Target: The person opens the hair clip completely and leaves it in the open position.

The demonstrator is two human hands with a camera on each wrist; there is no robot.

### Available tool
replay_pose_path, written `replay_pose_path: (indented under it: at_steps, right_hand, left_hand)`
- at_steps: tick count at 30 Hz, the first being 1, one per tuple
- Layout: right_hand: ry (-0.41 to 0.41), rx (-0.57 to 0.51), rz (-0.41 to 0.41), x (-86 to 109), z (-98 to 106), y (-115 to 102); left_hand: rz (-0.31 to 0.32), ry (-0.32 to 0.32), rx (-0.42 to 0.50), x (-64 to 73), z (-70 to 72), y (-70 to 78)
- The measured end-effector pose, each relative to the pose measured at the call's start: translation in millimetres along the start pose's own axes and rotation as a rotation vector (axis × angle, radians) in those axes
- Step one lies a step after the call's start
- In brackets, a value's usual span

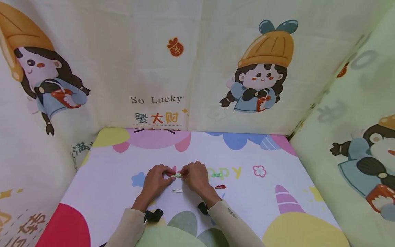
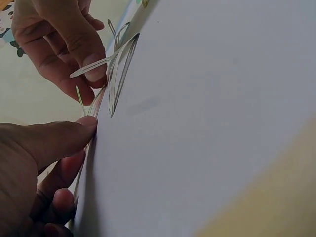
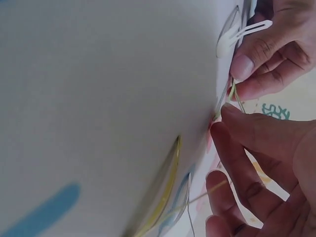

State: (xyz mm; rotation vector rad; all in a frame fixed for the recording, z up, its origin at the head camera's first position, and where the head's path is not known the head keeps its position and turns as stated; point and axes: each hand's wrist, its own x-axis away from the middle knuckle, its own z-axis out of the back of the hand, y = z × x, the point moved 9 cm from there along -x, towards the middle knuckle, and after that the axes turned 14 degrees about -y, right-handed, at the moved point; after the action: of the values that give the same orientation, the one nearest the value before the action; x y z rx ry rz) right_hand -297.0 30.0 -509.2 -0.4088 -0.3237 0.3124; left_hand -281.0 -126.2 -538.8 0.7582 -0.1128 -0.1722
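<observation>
My left hand [image 1: 155,183] and right hand [image 1: 196,176] meet over the middle of the table. Between their fingertips is a pale green snap hair clip [image 1: 177,175], pinched at its left end by the left hand and at its right end by the right. In the right wrist view the slim green clip [image 3: 234,93] looks spread open, partly covered by fingers. A white snap hair clip [image 1: 177,190] lies nearer me, its arm raised in the left wrist view. Right of the right hand lie a green hair clip [image 1: 217,175] and a red one [image 1: 220,187].
The white table cover [image 1: 108,192] has printed colourful shapes and letters. Cartoon-printed cloth [image 1: 200,75] hangs behind it and at both sides. A black camera mount [image 1: 153,215] sits at the left wrist, another [image 1: 202,208] at the right.
</observation>
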Motion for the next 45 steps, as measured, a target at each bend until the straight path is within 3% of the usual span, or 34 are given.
replay_pose_path:
  at_steps: [7,14,22,30,34,45]
  right_hand:
    - [0.005,-0.061,0.039,7.8,3.6,1.6]
    - [0.035,-0.144,0.025,20.0,11.9,13.0]
    - [0.1,-0.087,0.047,31.8,24.6,20.8]
    - [0.077,-0.077,0.049,37.3,24.2,29.3]
    - [0.074,-0.066,0.046,42.4,25.5,33.7]
    - [0.124,-0.059,0.077,52.1,41.6,42.9]
  left_hand:
    - [0.021,-0.022,0.03,0.9,0.3,-5.3]
    - [0.043,-0.058,0.14,2.4,0.4,-11.4]
    - [0.026,-0.097,0.205,1.4,-3.4,-9.0]
    - [-0.001,-0.072,0.219,9.0,10.8,-7.4]
    - [0.006,-0.036,0.166,19.7,18.1,-8.7]
    - [-0.057,0.117,-0.143,45.5,48.5,-1.0]
